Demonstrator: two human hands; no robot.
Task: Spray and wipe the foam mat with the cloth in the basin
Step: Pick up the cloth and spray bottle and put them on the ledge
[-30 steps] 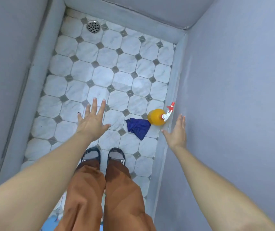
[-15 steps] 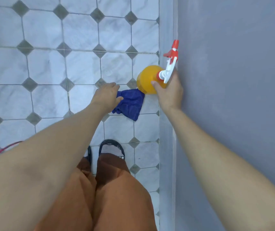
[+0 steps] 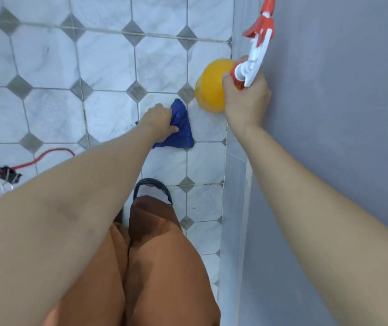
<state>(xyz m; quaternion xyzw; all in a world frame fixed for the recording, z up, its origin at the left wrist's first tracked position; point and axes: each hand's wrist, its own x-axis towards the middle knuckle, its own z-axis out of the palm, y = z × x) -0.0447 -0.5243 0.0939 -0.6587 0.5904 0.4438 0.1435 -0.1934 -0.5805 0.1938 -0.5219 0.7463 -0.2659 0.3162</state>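
Observation:
A blue cloth lies crumpled on the tiled floor, and my left hand is closed on its left part. An orange spray bottle with a white and red trigger head is held by the neck in my right hand, close to the grey wall. The bottle looks slightly lifted and tilted. No foam mat is in view.
A grey wall with a pale skirting runs along the right. A red cable with a black clip lies on the floor at left. My legs in brown trousers and a sandal stand below the cloth.
Both hands went from open above the floor down to the objects. My left hand has closed on the cloth, my right has gripped the bottle's neck and raised it. The camera moved lower.

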